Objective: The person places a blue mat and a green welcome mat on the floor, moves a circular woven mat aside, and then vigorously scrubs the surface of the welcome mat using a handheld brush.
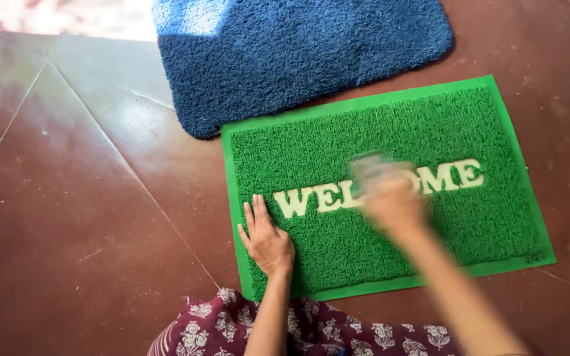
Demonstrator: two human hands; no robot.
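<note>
A green bristly doormat [443,125] with pale raised letters lies on the dark red floor in front of me. My left hand [265,238] rests flat on the mat's left part, fingers together, just left of the letters. My right hand [390,201] is over the middle of the mat, heavily blurred by motion. A pale blurred thing [374,170] shows at its fingertips; I cannot tell what it is or whether the hand grips it.
A blue shaggy mat [298,53] lies beyond the green one, its near edge touching the green mat's far left corner. Dark red floor tiles [67,198] spread to the left. My maroon flowered clothing [311,329] shows at the bottom edge.
</note>
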